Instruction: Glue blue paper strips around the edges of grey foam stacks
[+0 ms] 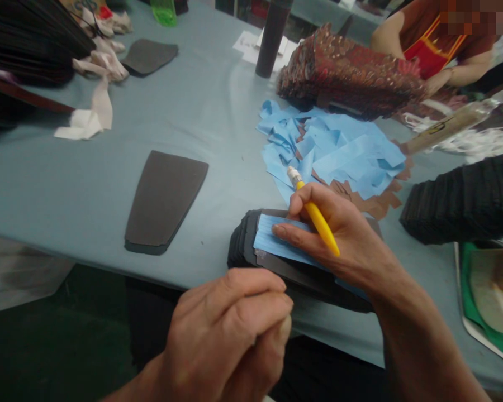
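Right hand (pixel 347 229): grip closed on yellow-handled tool (pixel 321 223), thumb on blue strip (pixel 267 235). Strip: atop dark stack (pixel 243 243), one o'clock from left hand (pixel 230 329). Left grip: fingers curled together, any contents hidden. Dark panel (pixel 167 198): on surface (pixel 218 123), ten o'clock from stack.

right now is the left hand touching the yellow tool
Apart: in the head view, the dark stack shows between the left hand and the yellow tool.
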Available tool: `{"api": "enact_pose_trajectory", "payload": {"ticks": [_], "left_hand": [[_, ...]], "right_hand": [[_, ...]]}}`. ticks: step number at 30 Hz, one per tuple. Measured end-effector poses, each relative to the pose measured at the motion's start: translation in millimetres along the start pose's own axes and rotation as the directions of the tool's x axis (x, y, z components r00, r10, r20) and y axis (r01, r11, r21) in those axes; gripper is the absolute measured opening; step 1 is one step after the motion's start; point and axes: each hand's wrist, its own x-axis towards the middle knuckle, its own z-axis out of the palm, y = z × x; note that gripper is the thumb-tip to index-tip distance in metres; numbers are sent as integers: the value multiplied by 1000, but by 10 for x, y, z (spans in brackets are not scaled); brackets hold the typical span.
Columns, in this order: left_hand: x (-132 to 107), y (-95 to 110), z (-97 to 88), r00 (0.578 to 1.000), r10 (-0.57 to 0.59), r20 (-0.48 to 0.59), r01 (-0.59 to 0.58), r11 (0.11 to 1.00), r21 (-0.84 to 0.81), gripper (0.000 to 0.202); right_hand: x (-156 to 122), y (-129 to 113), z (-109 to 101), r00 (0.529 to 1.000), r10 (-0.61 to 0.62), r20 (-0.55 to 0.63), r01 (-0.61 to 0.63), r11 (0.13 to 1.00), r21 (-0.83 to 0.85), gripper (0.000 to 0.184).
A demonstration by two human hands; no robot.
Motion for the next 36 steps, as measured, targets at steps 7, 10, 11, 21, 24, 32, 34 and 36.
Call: {"api": "enact_pose_trajectory", "payload": {"ticks": [7, 10, 11, 21, 24, 32, 34, 36], "left_hand": [[-72, -96, -24, 998, -27, -50, 27, 1000, -1, 12], [-62, -156, -36, 995, -84, -60, 86, 996, 37, 15], [-59, -165, -38, 994, -98, -56, 100, 994, 40, 15], [-89, -260, 62, 993, -47, -106, 50, 998, 32, 15], [-93, -205, 40, 996, -11, -90, 15, 999, 39, 16], [-47, -66, 188, 996, 78, -49, -76, 996, 42, 12], [-46, -71, 255, 996, 69, -53, -65, 996, 62, 13], [-50, -78, 310, 997, 61, -49, -56, 993, 101, 15]], "right_hand": [[4, -28, -2, 1000, 13, -6, -13, 1000, 5, 22], [10, -26, 1, 1000, 6, -5, -6, 1000, 3, 22], [10, -22, 2, 1000, 6, -5, -6, 1000, 5, 22], [-27, 23, 9, 999, 50, -13, -50, 998, 26, 24], [-29, 23, 6, 999, 37, -13, -37, 999, 15, 24], [-48, 9, -1, 999, 52, 3, -52, 996, 66, 25], [-47, 18, 7, 999, 38, 1, -38, 997, 72, 25], [-42, 31, 14, 1000, 24, -1, -24, 997, 73, 25]]}}
